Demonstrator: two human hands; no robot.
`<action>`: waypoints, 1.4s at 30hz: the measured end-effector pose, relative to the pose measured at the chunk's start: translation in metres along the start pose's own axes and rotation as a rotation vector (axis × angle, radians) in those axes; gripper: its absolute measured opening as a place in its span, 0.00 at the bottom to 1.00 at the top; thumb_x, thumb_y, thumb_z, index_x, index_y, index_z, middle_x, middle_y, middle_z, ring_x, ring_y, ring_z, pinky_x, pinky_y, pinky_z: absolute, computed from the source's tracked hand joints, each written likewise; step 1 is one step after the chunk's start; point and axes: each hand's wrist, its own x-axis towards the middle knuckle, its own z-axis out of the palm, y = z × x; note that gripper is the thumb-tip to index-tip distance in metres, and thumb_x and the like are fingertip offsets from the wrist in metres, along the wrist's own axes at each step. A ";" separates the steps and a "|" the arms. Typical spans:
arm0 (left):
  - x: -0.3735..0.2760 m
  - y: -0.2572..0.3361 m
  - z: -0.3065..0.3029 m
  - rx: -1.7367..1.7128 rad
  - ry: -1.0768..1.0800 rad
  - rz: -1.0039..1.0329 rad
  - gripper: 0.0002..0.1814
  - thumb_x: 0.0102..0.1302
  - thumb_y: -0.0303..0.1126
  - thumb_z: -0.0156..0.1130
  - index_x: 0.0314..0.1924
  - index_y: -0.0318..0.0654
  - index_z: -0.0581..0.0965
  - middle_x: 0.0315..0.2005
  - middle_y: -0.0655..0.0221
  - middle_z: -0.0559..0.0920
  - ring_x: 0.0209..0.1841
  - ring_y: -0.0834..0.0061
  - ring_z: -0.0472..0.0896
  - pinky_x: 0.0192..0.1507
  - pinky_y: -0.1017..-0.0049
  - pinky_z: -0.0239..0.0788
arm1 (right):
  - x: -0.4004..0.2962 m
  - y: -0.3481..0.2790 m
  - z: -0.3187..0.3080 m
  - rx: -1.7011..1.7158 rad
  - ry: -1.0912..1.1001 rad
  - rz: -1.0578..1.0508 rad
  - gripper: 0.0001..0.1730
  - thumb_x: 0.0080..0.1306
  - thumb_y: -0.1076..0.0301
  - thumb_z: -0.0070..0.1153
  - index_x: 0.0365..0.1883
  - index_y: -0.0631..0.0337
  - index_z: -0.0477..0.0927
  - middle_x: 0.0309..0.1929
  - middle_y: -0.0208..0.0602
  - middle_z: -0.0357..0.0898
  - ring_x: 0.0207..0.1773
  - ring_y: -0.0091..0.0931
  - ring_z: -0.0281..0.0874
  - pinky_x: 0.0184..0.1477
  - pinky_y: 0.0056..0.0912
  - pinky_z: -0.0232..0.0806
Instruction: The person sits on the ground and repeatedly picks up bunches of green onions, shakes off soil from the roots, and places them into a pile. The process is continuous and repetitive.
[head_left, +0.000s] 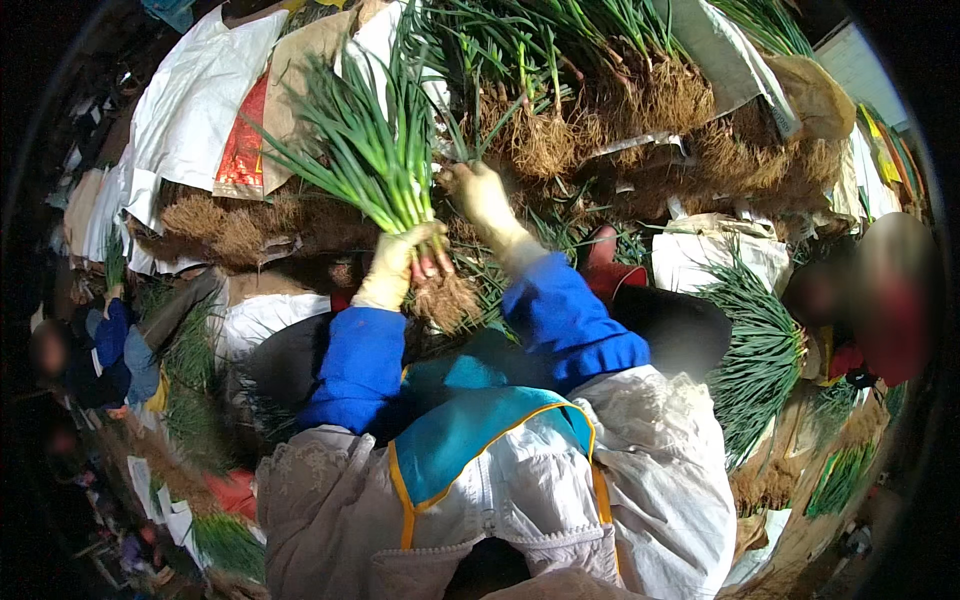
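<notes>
My left hand (396, 262), in a pale yellow rubber glove, grips a bunch of green onions (401, 187) just above their reddish bases. The leaves fan up and to the left, and a clump of brown roots (446, 300) hangs below the fist. To the right of the bunch is my right hand (480, 191), gloved alike, its fingers bent near some green leaves; whether it holds any of them cannot be told. Beyond it lies a pile of rooted green onions (544, 139), their roots facing me.
White woven sacks (199, 105) partly cover the rooted plants at upper left. Loose green leaves litter the ground between my boots (604, 259). On my right lies a large heap of green onions (754, 345). One person (892, 300) is at the right edge, another (112, 337) at the left.
</notes>
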 end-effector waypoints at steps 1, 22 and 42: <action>-0.007 0.010 -0.009 -0.023 -0.030 0.021 0.15 0.57 0.36 0.61 0.37 0.29 0.76 0.28 0.55 0.82 0.14 0.72 0.78 0.09 0.85 0.63 | -0.025 -0.024 -0.016 -0.322 -0.030 -0.032 0.18 0.70 0.63 0.39 0.53 0.63 0.68 0.33 0.35 0.77 0.27 0.23 0.70 0.31 0.28 0.64; 0.011 0.014 -0.060 -0.745 -0.279 0.397 0.18 0.62 0.31 0.55 0.53 0.46 0.68 0.52 0.63 0.75 0.41 0.66 0.80 0.45 0.44 0.71 | 0.079 -0.121 -0.018 -0.499 0.188 -0.416 0.33 0.52 0.75 0.55 0.58 0.67 0.63 0.38 0.44 0.78 0.35 0.33 0.76 0.42 0.29 0.69; 0.001 0.049 -0.006 -0.525 -0.067 0.147 0.17 0.57 0.41 0.64 0.42 0.41 0.75 0.31 0.70 0.81 0.23 0.78 0.76 0.24 0.73 0.72 | 0.001 -0.159 -0.022 -0.928 0.217 -0.676 0.23 0.63 0.52 0.53 0.44 0.66 0.74 0.29 0.45 0.77 0.29 0.35 0.76 0.30 0.33 0.70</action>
